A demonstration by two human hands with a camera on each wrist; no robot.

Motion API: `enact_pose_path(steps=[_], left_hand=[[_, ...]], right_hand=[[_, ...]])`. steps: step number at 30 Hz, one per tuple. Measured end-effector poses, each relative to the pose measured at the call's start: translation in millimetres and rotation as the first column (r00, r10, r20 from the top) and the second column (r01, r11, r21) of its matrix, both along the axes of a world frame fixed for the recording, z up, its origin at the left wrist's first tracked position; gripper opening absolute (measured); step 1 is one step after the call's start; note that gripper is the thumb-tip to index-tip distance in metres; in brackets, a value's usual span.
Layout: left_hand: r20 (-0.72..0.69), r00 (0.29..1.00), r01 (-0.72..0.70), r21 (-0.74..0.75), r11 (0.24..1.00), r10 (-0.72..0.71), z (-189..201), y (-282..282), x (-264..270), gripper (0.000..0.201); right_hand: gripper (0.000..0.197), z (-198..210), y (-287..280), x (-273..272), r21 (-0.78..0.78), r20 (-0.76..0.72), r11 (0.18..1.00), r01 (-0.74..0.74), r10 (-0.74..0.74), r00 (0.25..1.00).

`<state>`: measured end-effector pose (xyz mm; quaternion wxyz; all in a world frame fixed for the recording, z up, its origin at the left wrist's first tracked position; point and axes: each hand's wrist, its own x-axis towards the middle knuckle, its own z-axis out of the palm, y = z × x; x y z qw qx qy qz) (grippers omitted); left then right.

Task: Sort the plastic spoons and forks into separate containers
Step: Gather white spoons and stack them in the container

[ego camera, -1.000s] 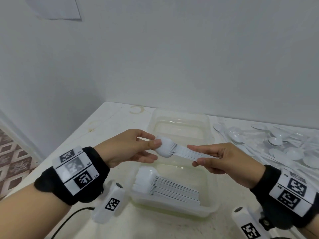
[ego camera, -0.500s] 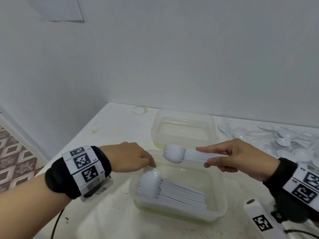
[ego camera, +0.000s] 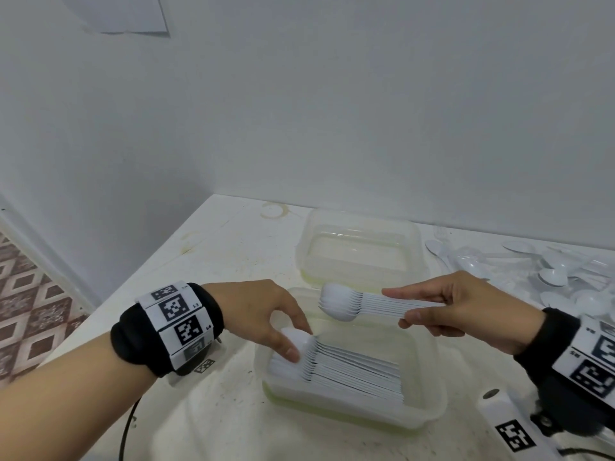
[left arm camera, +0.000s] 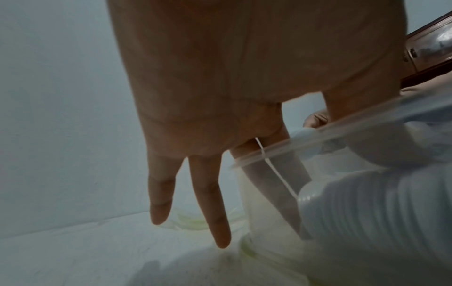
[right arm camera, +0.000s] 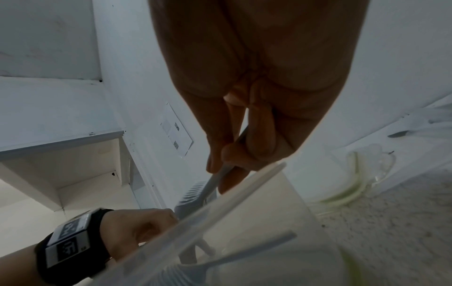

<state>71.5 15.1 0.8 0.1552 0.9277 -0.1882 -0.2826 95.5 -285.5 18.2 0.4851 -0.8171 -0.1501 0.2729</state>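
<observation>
A small stack of white plastic spoons [ego camera: 352,304] is pinched by the handles in the right hand [ego camera: 466,311] above the near container [ego camera: 429,404]. A bigger spoon stack [ego camera: 339,367] inside it is touched by the straight fingers of the left hand [ego camera: 259,314]. 2 clear containers are seen; the far container [ego camera: 359,241] lies behind. Loose spoons [ego camera: 552,274] are piled far right.

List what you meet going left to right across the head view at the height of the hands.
Tiled floor → left wristband → left hand → held stack of spoons → right hand → loose cutlery pile
</observation>
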Motion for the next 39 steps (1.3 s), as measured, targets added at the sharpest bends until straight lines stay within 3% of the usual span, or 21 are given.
enact_pose_path(steps=[13,18,22,27,31,35,39], left_hand=[[-0.051,0.996,0.068,-0.068,0.995,-0.072,-13.5,5.3,7.7,0.026],[-0.05,0.995,0.079,-0.101,0.992,-0.084,-17.9,5.9,9.3,0.036],[-0.051,0.995,0.072,-0.144,0.987,-0.081,-17.4,6.1,9.1,0.02],[-0.045,0.996,0.069,-0.171,0.983,-0.078,-17.4,5.6,7.9,0.011],[-0.042,0.998,0.04,-0.178,0.983,-0.048,-20.2,5.7,7.9,0.015],[-0.036,0.999,0.026,-0.184,0.983,-0.033,-21.2,5.5,6.7,0.013],[-0.015,1.0,0.012,-0.176,0.984,-0.015,-19.4,4.0,4.7,0.014]], right_hand=[[0.033,2.6,8.6,7.7,-0.242,0.276,0.964,-0.108,0.175,0.945],[0.035,-7.6,14.3,7.5,-0.31,0.318,0.937,-0.162,0.263,0.911],[0.037,-19.4,20.5,6.8,-0.372,0.376,0.92,-0.127,0.274,0.885],[0.038,-21.8,24.9,-2.9,-0.641,0.479,0.76,-0.107,0.506,0.718],[0.048,-24.7,25.8,-7.5,-0.706,0.521,0.707,-0.041,0.559,0.645],[0.063,-41.9,24.6,-12.4,-0.733,0.62,0.679,0.046,0.64,0.454],[0.078,-45.1,28.4,-13.0,-0.784,0.561,0.621,0.02,0.694,0.452]])
